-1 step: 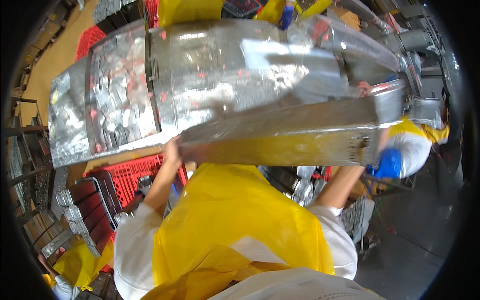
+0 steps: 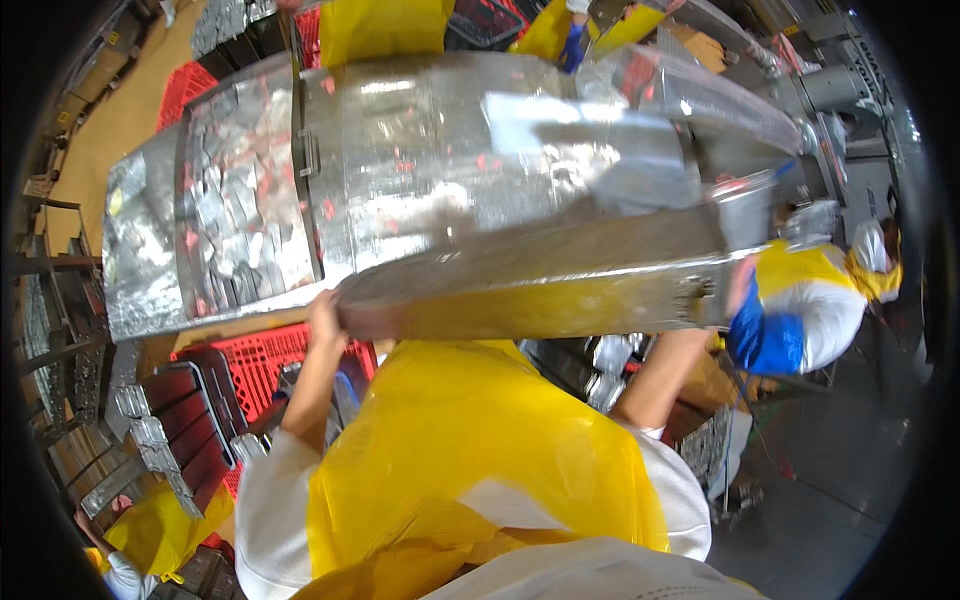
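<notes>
A long, shiny metal box or trough (image 2: 540, 290) spans the view just in front of my yellow apron (image 2: 490, 430). My left hand (image 2: 325, 322) is closed round its left end. My right hand (image 2: 690, 340) holds it from beneath near the right end; its fingers are hidden behind the metal. Clear plastic (image 2: 745, 205) hangs blurred about the right end. Close by there, a co-worker's arm in a blue sleeve cover (image 2: 768, 340) reaches in. Beyond the box lies a metal worktable (image 2: 390, 130).
A recess (image 2: 235, 190) in the table's left part holds many silvery scraps. A red crate (image 2: 265, 355) and stacked dark trays (image 2: 180, 410) stand below left. Across the table is a person in a yellow apron (image 2: 385, 30). Grey machinery (image 2: 835, 80) stands far right.
The metal box has shifted a little left and its right end has dropped slightly, both my hands moving with it. The co-worker's blue sleeve cover has also moved left and down.
</notes>
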